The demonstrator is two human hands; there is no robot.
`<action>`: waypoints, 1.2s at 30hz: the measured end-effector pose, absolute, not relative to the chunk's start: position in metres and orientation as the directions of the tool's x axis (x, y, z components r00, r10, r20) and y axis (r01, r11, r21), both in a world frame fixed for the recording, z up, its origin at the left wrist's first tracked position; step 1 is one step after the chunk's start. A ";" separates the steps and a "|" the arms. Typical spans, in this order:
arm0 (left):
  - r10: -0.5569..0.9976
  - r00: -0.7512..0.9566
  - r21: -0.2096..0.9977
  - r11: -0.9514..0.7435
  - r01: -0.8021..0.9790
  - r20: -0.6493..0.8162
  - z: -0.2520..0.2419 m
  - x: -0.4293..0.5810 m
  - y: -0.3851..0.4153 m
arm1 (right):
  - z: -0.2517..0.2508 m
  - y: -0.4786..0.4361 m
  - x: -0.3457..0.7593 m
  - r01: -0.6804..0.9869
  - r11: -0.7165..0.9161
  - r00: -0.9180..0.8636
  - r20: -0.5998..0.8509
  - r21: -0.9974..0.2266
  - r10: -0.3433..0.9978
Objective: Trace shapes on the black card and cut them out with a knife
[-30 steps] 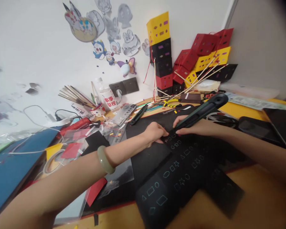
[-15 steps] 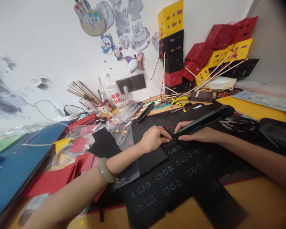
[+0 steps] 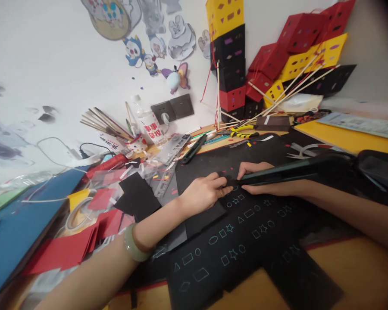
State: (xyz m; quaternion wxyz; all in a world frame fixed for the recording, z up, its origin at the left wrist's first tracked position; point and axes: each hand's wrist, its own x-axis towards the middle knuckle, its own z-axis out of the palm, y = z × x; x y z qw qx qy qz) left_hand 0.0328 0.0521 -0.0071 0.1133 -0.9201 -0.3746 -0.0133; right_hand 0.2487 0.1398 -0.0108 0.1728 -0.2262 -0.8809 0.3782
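Observation:
A long dark green utility knife (image 3: 280,171) lies in my right hand (image 3: 270,188), between the thumb and the fingers. Its tip end points left, down at the black paper (image 3: 245,237); the blade is too small and dark to make out. My left hand (image 3: 205,193) rests on the paper just left of that tip, its bent fingers pressing the sheet down. Rows of outlined stars, squares, circles and triangles cover the sheet. Beneath my left wrist is another black piece (image 3: 210,221).
Behind the hands lie another dark cutter (image 3: 194,148), yellow-black pliers (image 3: 244,131) and thin sticks. Red sheets (image 3: 63,245), a tape roll (image 3: 77,215) and plastic scraps crowd the left. A bottle (image 3: 151,127) and stacked paper boxes (image 3: 229,60) stand by the wall.
The knife's rear end has dropped, so it lies flatter over my right hand. My left fingers have stretched out slightly on the paper. The whole view has shifted a little.

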 end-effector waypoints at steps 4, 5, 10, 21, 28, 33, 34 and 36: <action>0.688 0.716 -0.255 -0.675 0.692 0.121 -0.009 0.034 0.052 | -0.010 0.140 0.250 0.291 0.620 -0.836 0.122 -0.729 0.535; 0.689 0.714 -0.259 -0.672 0.693 0.123 -0.009 0.035 0.052 | -0.010 0.140 0.250 0.290 0.619 -0.837 0.120 -0.730 0.534; 0.695 0.707 -0.247 -0.667 0.703 0.132 -0.009 0.035 0.051 | -0.006 0.140 0.251 0.268 0.615 -0.851 0.117 -0.742 0.511; 0.705 0.696 -0.239 -0.659 0.713 0.134 -0.009 0.035 0.051 | -0.005 0.140 0.250 0.300 0.614 -0.844 0.096 -0.730 0.527; 0.727 0.677 -0.180 -0.655 0.734 0.116 -0.009 0.035 0.048 | -0.005 0.140 0.250 0.306 0.604 -0.841 0.088 -0.736 0.534; 0.832 0.541 0.263 -0.552 0.791 0.119 -0.006 0.036 0.060 | -0.007 0.142 0.253 0.268 0.506 -0.819 0.082 -0.820 0.567; 0.848 0.521 0.332 -0.522 0.786 0.101 -0.004 0.037 0.065 | -0.008 0.143 0.253 0.256 0.454 -0.790 0.086 -0.854 0.607; 0.860 0.507 0.391 -0.488 0.780 0.063 0.002 0.040 0.076 | -0.010 0.145 0.254 0.193 0.344 -0.704 0.114 -0.919 0.701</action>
